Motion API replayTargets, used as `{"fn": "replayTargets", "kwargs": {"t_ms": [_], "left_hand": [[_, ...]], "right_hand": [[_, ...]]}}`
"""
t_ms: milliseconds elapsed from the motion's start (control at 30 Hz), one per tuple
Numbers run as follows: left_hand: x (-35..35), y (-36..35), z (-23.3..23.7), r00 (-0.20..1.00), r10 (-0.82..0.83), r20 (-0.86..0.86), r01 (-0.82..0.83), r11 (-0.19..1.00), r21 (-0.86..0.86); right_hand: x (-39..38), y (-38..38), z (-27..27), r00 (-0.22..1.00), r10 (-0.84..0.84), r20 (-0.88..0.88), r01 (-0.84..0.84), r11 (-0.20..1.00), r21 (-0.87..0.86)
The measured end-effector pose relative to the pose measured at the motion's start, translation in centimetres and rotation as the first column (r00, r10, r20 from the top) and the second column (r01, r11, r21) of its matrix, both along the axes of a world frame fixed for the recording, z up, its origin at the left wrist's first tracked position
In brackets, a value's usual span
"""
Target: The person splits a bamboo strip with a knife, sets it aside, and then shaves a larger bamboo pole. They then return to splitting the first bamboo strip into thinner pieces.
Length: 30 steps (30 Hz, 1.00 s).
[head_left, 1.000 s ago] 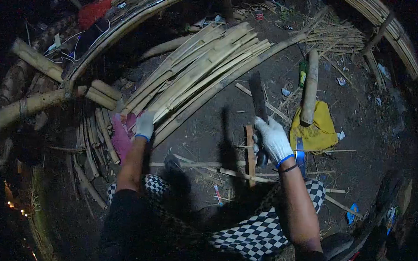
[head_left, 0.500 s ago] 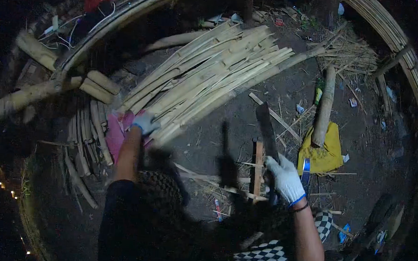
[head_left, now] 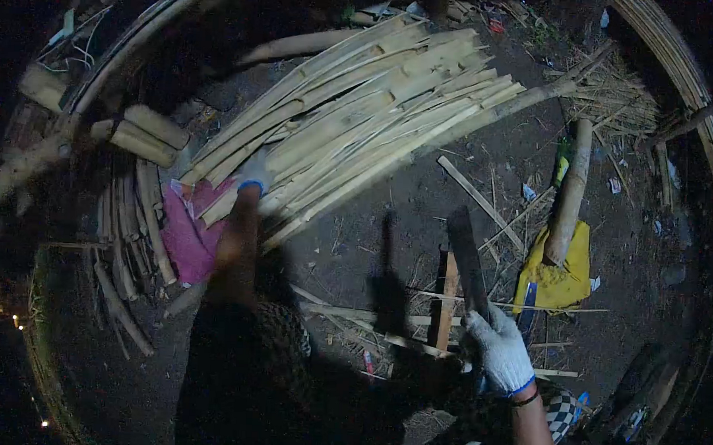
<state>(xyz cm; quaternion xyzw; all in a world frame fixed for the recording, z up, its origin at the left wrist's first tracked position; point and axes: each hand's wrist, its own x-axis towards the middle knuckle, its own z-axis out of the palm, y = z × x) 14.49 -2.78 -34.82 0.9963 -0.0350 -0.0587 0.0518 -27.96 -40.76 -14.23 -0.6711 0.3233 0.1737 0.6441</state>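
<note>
My right hand, in a white knit glove, is closed round a machete; its dark broad blade points up and away from me. My left hand, also gloved, is at the near left end of a heap of split bamboo strips. Its fingers are blurred against the strips. Below that wrist lies a pink cloth, partly under the strips. Beside the blade stands a short brown wooden piece, with thin bamboo slivers around it.
At right a bamboo pole rests on a yellow sheet. Cut bamboo lengths lie at left, with thicker pieces above them. A long curved bamboo bundle crosses the upper right. Slivers and litter cover the dirt floor.
My left hand has moved up and further onto the strips. My right hand and the machete have shifted lower in view. The whole view has turned slightly.
</note>
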Motion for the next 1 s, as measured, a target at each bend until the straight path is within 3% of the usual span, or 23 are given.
{"fn": "replayTargets", "kwargs": {"t_ms": [33, 100, 200, 333, 467, 533, 667, 767, 867, 1000], "left_hand": [[0.7, -0.1, -0.7, 1.0, -0.002, -0.004, 0.002, 1.0, -0.003], [1.9, -0.4, -2.0, 0.94, -0.324, 0.11, 0.321, 0.946, 0.043], [2.0, -3.8, 0.0, 0.971, -0.238, -0.037, 0.238, 0.971, 0.006], [3.2, -4.1, -2.0, 0.972, -0.212, -0.103, 0.219, 0.974, 0.063], [4.2, -3.4, -4.9, 0.992, -0.122, -0.023, 0.121, 0.992, -0.034], [4.1, -3.4, -5.9, 0.965, -0.195, 0.174, 0.187, 0.981, 0.062], [4.1, -4.1, -4.4, 0.996, -0.088, -0.008, 0.088, 0.996, -0.007], [3.1, -5.2, -1.9, 0.997, -0.058, 0.047, 0.051, 0.989, 0.137], [2.4, -5.8, 0.2, 0.996, -0.085, 0.018, 0.08, 0.979, 0.187], [4.8, -5.8, -0.8, 0.999, -0.038, 0.027, 0.034, 0.993, 0.114]], "right_hand": [[0.1, 0.1, -0.2, 1.0, -0.002, -0.004, 0.002, 1.0, -0.003], [0.4, 0.4, -0.3, 0.997, -0.071, -0.039, 0.073, 0.997, 0.033], [0.9, 0.7, -0.1, 0.999, -0.029, -0.032, 0.026, 0.995, -0.095], [0.8, 0.3, -0.3, 0.993, -0.032, -0.113, 0.027, 0.998, -0.052], [1.0, 0.5, 0.1, 0.999, 0.001, -0.047, -0.005, 0.997, -0.076], [1.0, 0.5, -0.6, 0.999, -0.043, -0.025, 0.044, 0.999, 0.033], [1.5, 0.8, 0.3, 0.998, -0.01, -0.058, 0.012, 1.0, 0.023], [1.4, 0.6, -0.2, 0.997, -0.033, -0.071, 0.038, 0.996, 0.077], [1.8, 0.6, 0.6, 0.987, -0.001, -0.158, 0.005, 1.0, 0.022], [1.7, 0.8, 0.2, 0.993, 0.005, -0.122, -0.007, 1.0, -0.018]]}}
